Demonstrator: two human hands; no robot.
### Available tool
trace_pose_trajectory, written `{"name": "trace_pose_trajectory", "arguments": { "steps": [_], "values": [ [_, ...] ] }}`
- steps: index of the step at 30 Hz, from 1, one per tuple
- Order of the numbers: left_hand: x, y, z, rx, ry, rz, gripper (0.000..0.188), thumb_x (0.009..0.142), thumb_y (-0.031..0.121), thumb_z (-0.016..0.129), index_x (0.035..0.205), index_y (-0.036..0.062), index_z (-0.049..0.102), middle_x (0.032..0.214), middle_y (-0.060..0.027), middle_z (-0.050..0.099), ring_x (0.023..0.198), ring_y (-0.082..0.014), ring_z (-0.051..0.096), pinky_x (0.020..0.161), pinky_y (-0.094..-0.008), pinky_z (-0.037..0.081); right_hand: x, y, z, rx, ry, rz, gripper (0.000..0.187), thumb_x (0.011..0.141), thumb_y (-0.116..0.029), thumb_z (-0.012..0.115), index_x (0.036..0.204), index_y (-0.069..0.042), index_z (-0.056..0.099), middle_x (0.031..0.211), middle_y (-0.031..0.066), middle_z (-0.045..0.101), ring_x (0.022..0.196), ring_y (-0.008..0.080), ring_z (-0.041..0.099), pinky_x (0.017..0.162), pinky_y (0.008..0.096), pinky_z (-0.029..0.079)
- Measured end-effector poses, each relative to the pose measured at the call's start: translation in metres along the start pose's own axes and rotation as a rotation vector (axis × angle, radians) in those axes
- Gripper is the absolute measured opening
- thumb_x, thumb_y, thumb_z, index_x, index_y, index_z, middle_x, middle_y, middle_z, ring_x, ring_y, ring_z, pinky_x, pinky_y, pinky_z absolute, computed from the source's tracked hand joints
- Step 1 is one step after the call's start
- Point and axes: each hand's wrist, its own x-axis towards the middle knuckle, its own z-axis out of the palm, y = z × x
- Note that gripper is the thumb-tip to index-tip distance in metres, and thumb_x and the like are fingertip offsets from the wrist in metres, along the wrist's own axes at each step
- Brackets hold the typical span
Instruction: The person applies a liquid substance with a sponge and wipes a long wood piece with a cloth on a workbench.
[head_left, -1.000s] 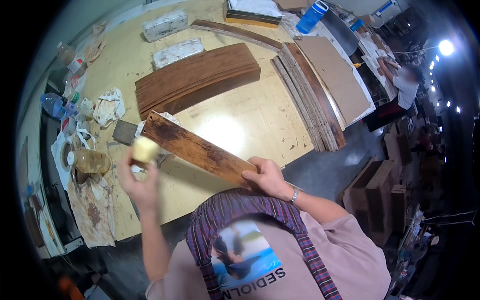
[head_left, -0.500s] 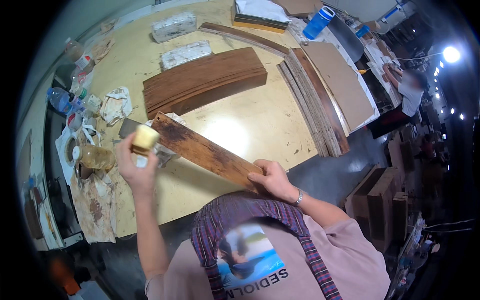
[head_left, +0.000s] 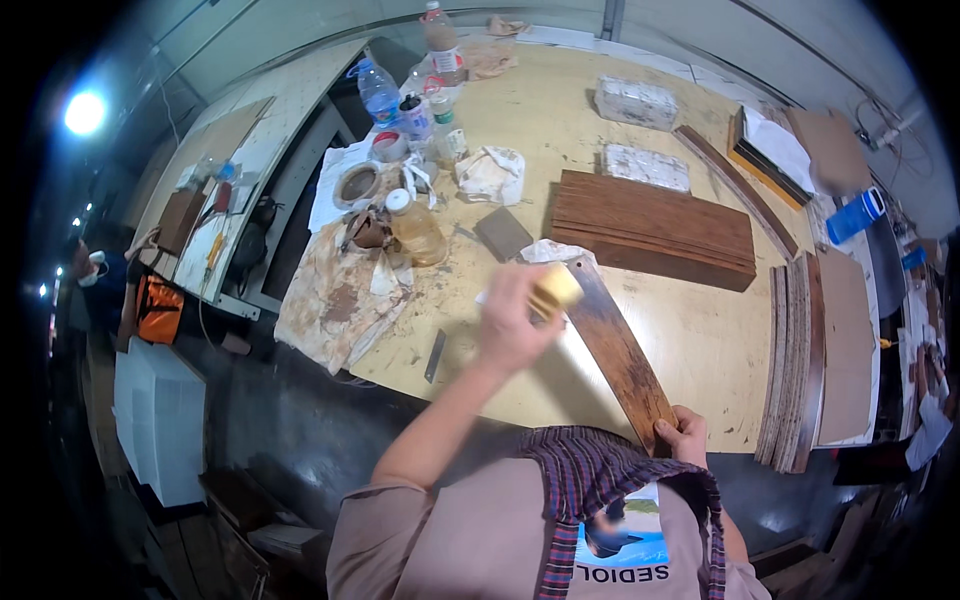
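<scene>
My left hand [head_left: 512, 322] is closed around a small yellow sponge-like block [head_left: 562, 287], blurred by motion. The block is close to the far end of a narrow brown wooden board [head_left: 618, 350]; whether they touch I cannot tell. Dark stains mark the board, and a small hole shows near its far end. My right hand [head_left: 686, 437] grips the near end, thumb on top, with the board slanting away over the table [head_left: 480, 350]. A crumpled white cloth [head_left: 555, 252] lies by the far end, beside a dark grey flat square [head_left: 502, 233].
Stacked brown boards [head_left: 650, 230] lie beyond, near two wrapped white blocks [head_left: 640, 102]. More upright strips [head_left: 795, 360] stand right. A jar of amber liquid [head_left: 415, 230], plastic bottles [head_left: 378, 92], stained cloths [head_left: 340, 290] and a metal strip [head_left: 435, 356] occupy the left. Another person works far left.
The view has swung to the left, so the table sits farther right. Both hands keep their holds. The yellow block remains around the board's far end, and the left hand is blurred.
</scene>
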Motion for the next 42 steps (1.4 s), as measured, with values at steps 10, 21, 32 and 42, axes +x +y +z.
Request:
{"name": "trace_pose_trajectory", "arguments": {
  "steps": [10,21,32,42],
  "values": [
    [0.01,-0.001,0.006,-0.124,-0.057,-0.257,0.048,0.072,0.013,0.076,0.116,0.0057,0.059,0.107,-0.0147,0.062,0.1,-0.0308,0.061,0.085,-0.0402,0.051,0.015,-0.013,-0.003,0.072,0.005,-0.029,0.009,0.087,-0.003,0.064,0.088,0.005,0.065,0.07,0.0059,0.064,0.056,0.0123,0.057,0.052,0.0278,0.045],
    [0.016,-0.02,-0.007,0.075,0.087,-0.247,0.047,0.071,-0.002,0.073,0.116,0.002,0.06,0.109,-0.0129,0.059,0.101,-0.0275,0.059,0.088,-0.0377,0.05,0.008,-0.043,0.01,-0.558,0.083,-0.141,0.033,0.082,-0.036,0.068,0.086,-0.003,0.067,0.07,0.02,0.063,0.066,0.0346,0.064,0.064,0.0426,0.049],
    [-0.035,0.047,0.03,-0.178,-0.442,0.204,0.049,0.065,0.006,0.075,0.113,0.0046,0.063,0.107,-0.0142,0.062,0.097,-0.0305,0.062,0.085,-0.0403,0.051,0.033,-0.052,0.009,-0.221,0.065,-0.114,0.024,0.086,-0.02,0.068,0.088,0.004,0.067,0.073,0.0163,0.067,0.07,0.0174,0.063,0.067,0.0337,0.049],
    [0.071,0.062,0.068,-0.092,-0.137,0.416,0.049,0.068,0.004,0.069,0.116,0.0034,0.063,0.103,-0.0118,0.062,0.092,-0.0301,0.058,0.083,-0.0394,0.048,0.094,-0.115,0.013,0.232,-0.039,-0.234,0.019,0.094,-0.009,0.063,0.09,0.008,0.069,0.078,0.004,0.067,0.073,0.0106,0.057,0.068,0.0289,0.048]
  ]
}}
